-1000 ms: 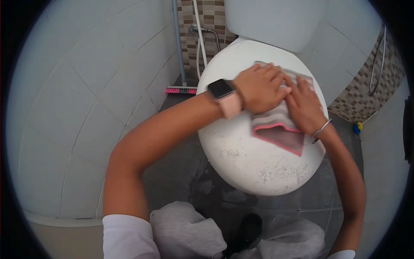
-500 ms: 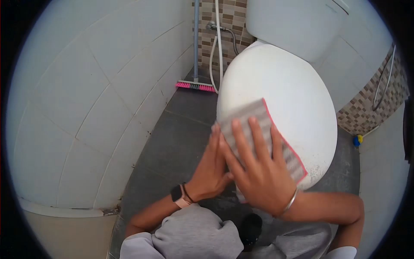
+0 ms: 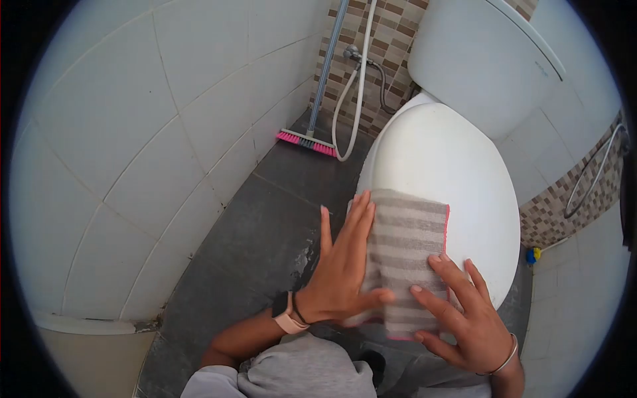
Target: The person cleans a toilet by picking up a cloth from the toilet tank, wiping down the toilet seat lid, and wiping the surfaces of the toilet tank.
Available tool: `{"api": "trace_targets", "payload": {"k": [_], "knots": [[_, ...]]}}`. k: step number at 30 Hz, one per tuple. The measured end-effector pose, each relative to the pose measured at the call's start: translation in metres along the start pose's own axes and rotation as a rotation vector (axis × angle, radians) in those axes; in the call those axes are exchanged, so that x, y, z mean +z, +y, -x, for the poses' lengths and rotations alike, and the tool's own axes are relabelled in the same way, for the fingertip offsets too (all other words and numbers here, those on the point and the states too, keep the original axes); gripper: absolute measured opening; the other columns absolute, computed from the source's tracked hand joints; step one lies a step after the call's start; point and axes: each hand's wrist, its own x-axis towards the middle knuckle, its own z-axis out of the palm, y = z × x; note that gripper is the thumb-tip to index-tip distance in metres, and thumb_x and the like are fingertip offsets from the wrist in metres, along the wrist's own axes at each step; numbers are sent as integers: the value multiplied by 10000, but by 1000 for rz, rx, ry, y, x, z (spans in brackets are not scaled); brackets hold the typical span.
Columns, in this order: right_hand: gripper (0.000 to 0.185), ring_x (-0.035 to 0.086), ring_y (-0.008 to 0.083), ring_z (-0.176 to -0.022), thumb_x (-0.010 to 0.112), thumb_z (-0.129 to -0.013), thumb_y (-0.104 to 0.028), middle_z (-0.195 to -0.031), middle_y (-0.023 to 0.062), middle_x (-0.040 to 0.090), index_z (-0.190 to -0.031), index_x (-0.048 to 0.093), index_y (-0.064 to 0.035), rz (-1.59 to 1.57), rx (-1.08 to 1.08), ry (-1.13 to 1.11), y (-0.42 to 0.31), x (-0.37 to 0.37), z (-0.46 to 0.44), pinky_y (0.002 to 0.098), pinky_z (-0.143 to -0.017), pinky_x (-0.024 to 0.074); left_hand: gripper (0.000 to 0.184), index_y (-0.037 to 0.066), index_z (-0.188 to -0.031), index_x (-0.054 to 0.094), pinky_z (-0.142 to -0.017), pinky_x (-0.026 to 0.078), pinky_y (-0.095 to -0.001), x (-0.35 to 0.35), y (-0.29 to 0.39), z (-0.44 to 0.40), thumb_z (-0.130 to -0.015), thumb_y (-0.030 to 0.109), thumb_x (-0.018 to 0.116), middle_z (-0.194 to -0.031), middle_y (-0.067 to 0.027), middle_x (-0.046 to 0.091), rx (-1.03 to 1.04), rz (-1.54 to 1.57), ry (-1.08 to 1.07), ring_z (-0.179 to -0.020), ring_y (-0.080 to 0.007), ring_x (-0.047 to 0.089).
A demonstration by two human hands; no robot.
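Observation:
A grey-and-beige striped cloth (image 3: 411, 245) with a pink-red edge lies over the front left part of the closed white toilet lid (image 3: 451, 159). My left hand (image 3: 342, 268), with a watch on the wrist, is at the cloth's left side, fingers stretched out and some of them touching its edge. On the cloth's lower right part rests my right hand (image 3: 468, 318), its fingers spread and a bangle on the wrist. Neither hand grips the cloth. The lower end of the cloth hangs past the front of the lid.
A pink-bristled floor brush (image 3: 306, 142) leans in the corner beside a white hose (image 3: 358, 99). The cistern (image 3: 484, 66) stands behind the lid. Tiled wall (image 3: 133, 152) runs along the left. A small blue-and-yellow object (image 3: 533, 255) lies at right. The dark floor (image 3: 245, 245) looks wet in places.
My right hand has moved right and down, off the cloth's middle. The cloth has turned straighter, with more of it showing. My left hand's fingers have spread, and the view has shifted.

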Motion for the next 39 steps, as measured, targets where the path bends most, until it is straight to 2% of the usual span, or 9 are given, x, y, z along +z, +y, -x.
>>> {"api": "trace_targets", "payload": {"k": [5, 8, 11, 14, 17, 21, 31, 35, 39], "knots": [[687, 320, 421, -1431, 788, -782, -348, -1527, 269, 311, -1384, 536, -136, 29, -21, 13, 1, 5, -12, 593, -1144, 200, 1064, -130, -1501, 122, -1155, 76, -635, -7, -7, -34, -911, 658, 525, -1555, -358, 178, -157, -21, 6, -1454, -509, 179], [754, 297, 426, -1435, 770, -786, -445, -1527, 288, 284, -1405, 502, -111, 72, -7, 57, 7, 16, -21, 587, -1149, 164, 953, -149, -1472, 202, -1172, 186, -540, 0, -28, -65, -946, 567, 546, -1518, -372, 250, -220, 342, 102, -1415, -547, 228], [848, 285, 443, -1427, 747, -781, -542, -1520, 297, 273, -1430, 453, -83, 161, 16, 75, 3, 22, -28, 589, -1147, 142, 795, -110, -1411, 363, -1148, 291, -433, 1, -58, -108, -952, 504, 576, -1443, -353, 370, -120, 432, 100, -1370, -454, 361], [913, 282, 462, -1420, 741, -771, -589, -1516, 297, 266, -1451, 414, -75, 173, 39, 132, -2, 28, -29, 598, -1140, 144, 565, 1, -1407, 437, -1129, 334, -344, -9, -76, -161, -975, 329, 594, -1439, -243, 415, -339, 1000, -144, -1342, -286, 434], [945, 278, 471, -1419, 745, -764, -602, -1518, 296, 255, -1467, 387, -80, 179, 44, 148, -2, 29, -30, 603, -1137, 150, 470, 75, -1434, 441, -1140, 315, -310, 20, -143, -187, -993, 198, 547, -1457, -163, 413, -21, 722, -136, -1349, -253, 420], [959, 272, 477, -1420, 754, -758, -597, -1521, 299, 242, -1474, 375, -83, 179, 47, 158, -1, 31, -30, 609, -1132, 164, 470, 103, -1465, 414, -1177, 265, -344, 39, -167, -170, -1010, 181, 501, -1497, -156, 377, 259, 588, 26, -1385, -283, 380], [922, 189, 512, -1439, 740, -787, -593, -1533, 299, 208, -1495, 376, -128, 14, 11, 261, 0, 34, -29, 635, -1126, 161, 619, -34, -1491, 292, -1167, 207, -387, 54, -60, -33, -1012, 326, 448, -1530, -193, 320, -298, 1127, 403, -1428, -308, 294], [1002, 171, 522, -1440, 758, -776, -580, -1538, 316, 169, -1516, 303, -79, -80, -50, 325, 6, 37, -27, 613, -1132, 183, 684, -54, -1486, 279, -1172, 159, -468, 82, -13, 11, -985, 380, 446, -1539, -234, 295, -270, 873, 525, -1446, -374, 244], [1073, 150, 464, -1465, 778, -777, -533, -1569, 274, 116, -1537, 200, -44, -267, -91, 405, 15, 31, -24, 558, -1154, 206, 752, -75, -1481, 266, -1177, 111, -548, 90, 2, 24, -957, 435, 445, -1549, -276, 270, 48, 380, 553, -1464, -439, 194]]}}
